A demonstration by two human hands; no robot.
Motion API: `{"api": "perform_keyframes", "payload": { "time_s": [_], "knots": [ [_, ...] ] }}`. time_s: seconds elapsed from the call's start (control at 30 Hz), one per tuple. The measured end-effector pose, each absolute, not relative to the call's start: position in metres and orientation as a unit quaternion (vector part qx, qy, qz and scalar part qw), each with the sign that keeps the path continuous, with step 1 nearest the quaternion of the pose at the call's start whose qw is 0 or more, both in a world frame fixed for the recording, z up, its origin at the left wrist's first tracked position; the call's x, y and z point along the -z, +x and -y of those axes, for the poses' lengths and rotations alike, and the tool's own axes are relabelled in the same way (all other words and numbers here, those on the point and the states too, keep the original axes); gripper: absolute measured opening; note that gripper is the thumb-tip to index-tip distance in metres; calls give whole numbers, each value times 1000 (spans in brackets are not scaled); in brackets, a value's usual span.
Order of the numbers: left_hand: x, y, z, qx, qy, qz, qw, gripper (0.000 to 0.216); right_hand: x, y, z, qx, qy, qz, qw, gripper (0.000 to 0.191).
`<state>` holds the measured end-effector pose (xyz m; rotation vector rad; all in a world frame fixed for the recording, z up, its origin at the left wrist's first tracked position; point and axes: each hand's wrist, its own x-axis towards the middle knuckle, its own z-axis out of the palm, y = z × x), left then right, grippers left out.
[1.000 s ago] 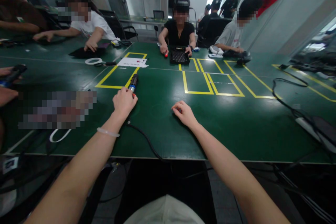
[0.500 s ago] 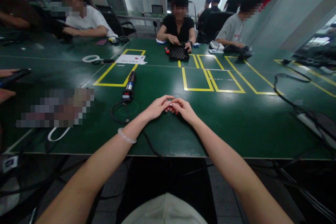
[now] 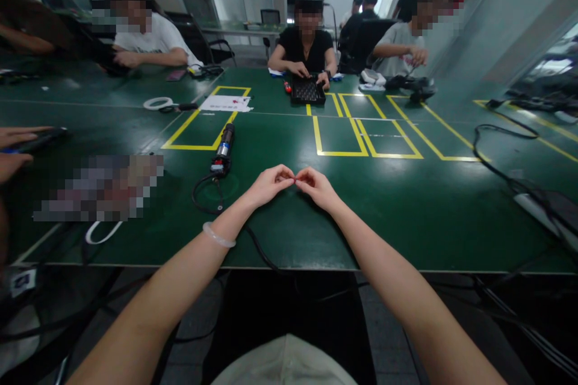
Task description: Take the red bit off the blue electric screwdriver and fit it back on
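Observation:
My left hand and my right hand meet fingertip to fingertip just above the green table, near its front edge. Both pinch a tiny reddish thing between them; it is too small to name. A black and silver corded tool lies on the table left of my left hand, apart from it, its black cable curling toward the front edge. A pale bangle sits on my left wrist.
Yellow tape rectangles mark the table's middle. A black tray lies before a person opposite; other people sit at the far left and far right. A white ring and a paper lie far left. Cables run along the right.
One second ago my left hand gripped the corded tool; it let go and came right to meet my right hand. Since half a second ago both hands lifted slightly, pinching.

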<state>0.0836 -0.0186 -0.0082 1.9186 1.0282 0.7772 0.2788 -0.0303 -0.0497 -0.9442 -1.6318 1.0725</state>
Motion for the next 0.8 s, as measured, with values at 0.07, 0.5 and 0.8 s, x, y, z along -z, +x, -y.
{"api": "perform_keyframes", "payload": {
  "time_s": [0.07,0.5,0.8],
  "knots": [
    [3,71,13,-291,794,-436,307,34,50,281,30,-420,-395,675,460,20],
    [-2,-61,-24,-90,672,-732,69,72,44,285,31,-407,-412,683,445,18],
    [0,-7,-10,-118,700,-703,53,59,47,279,32,-391,-407,702,434,19]
  ]
}}
